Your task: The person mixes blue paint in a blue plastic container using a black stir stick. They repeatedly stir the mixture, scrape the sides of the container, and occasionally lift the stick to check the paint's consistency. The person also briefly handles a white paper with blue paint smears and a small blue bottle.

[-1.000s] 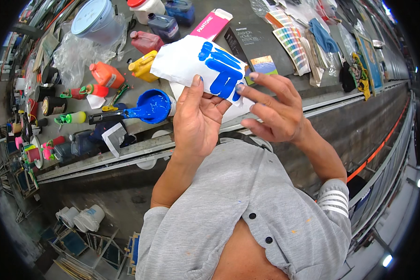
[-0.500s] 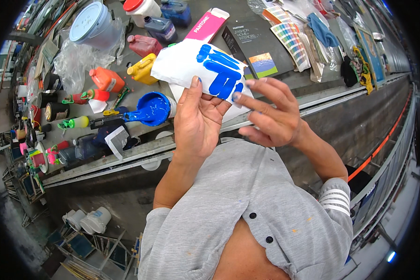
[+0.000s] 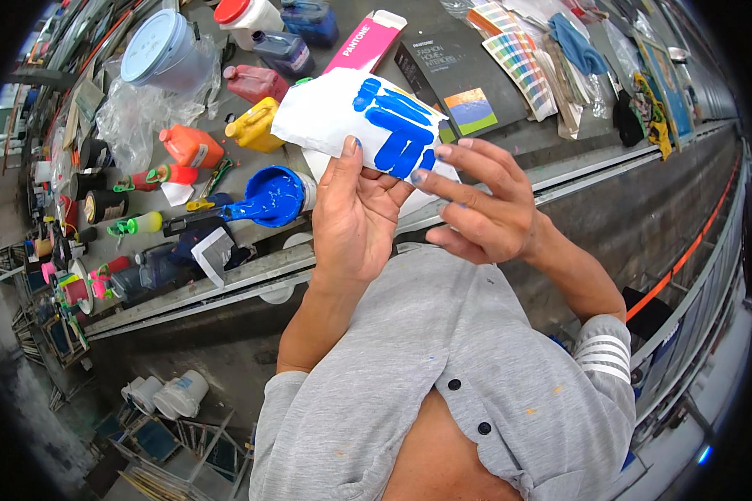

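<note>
Plainly, blue-streaked white paper in the grip of left fingers, right fingers apart at its corner.

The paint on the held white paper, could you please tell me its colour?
The paint is bright blue, best seen in the head view.

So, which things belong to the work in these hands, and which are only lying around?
In use, it seems:
White paper with blue strokes, held by left hand, right hand at its edge
Blue paint tub, matching in colour

Apparently just lying about:
Yellow jug
Orange jug
Blue cloth
</note>
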`<state>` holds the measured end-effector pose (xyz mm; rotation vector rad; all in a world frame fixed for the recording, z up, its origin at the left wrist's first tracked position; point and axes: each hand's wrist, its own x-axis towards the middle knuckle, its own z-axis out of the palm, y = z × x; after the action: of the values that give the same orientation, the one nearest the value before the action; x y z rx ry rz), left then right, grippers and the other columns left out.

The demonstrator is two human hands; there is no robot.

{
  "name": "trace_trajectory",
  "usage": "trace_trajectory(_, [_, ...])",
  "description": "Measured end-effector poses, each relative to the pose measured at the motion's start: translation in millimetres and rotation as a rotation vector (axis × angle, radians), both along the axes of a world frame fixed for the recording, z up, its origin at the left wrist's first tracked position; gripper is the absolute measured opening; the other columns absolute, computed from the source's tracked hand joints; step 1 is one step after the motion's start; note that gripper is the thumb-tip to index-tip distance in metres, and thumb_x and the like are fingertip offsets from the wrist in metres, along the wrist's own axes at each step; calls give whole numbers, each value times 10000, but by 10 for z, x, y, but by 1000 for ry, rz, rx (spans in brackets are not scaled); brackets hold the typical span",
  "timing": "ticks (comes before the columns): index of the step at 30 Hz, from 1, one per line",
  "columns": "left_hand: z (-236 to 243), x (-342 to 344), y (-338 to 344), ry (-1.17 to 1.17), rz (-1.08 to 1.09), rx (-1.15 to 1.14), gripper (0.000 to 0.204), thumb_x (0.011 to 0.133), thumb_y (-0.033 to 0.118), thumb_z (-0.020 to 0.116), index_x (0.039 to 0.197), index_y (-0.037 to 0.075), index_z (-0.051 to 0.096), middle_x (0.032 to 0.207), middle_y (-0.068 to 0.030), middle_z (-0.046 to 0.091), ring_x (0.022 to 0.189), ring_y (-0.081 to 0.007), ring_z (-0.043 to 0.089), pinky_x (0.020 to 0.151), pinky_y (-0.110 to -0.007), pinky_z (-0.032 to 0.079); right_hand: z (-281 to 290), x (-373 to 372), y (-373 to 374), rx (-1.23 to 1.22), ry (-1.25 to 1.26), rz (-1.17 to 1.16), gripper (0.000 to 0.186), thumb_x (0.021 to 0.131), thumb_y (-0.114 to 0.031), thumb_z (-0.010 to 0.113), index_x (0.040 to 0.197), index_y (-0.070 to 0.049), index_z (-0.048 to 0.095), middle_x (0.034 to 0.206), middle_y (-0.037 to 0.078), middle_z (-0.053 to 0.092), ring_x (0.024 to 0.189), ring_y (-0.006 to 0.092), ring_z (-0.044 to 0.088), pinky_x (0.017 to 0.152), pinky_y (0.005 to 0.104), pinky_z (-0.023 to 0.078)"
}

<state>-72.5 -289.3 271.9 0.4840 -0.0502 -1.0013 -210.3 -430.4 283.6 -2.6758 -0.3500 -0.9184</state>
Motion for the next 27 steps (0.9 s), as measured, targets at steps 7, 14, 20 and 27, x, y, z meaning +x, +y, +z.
trace_trajectory(7, [8, -24, -36, 4, 4, 41, 382, 1086, 279, 416, 1349, 6, 465, 1266, -172, 635, 1171, -277, 641, 1027, -475, 522, -13, -3, -55, 52, -13, -25, 320, 896, -307, 735, 881, -79, 511, 1178, 149, 718, 1252, 360, 568, 995, 509, 489])
trace_trajectory(14, [-20, -27, -33, 11, -21, 23, 367, 1087, 272, 412, 1336, 12, 483, 1230, -162, 660, 1138, -274, 660, 1012, -479, 532, -33, 12, -103, 67, -42, -59, 307, 874, -290, 747, 883, -56, 549, 1156, 138, 722, 1224, 360, 593, 956, 488, 512])
trace_trajectory(20, [-86, -15, -1, 18, -35, -33, 357, 1077, 256, 432, 1338, 30, 522, 1265, -175, 655, 1190, -304, 635, 1067, -517, 485, -24, -41, -349, 231, -292, -295, 227, 915, -199, 713, 984, -32, 577, 1158, 193, 710, 1182, 368, 588, 1003, 456, 469])
trace_trajectory(27, [-117, -111, -12, 32, -77, -85, 376, 1083, 269, 408, 1358, 30, 505, 1300, -181, 637, 1205, -312, 626, 1077, -524, 477, -436, -149, -540, 2035, 303, -290, 622, 1010, -578, 460, 1043, -1, 690, 1136, 147, 703, 1087, 233, 617, 951, 420, 471])
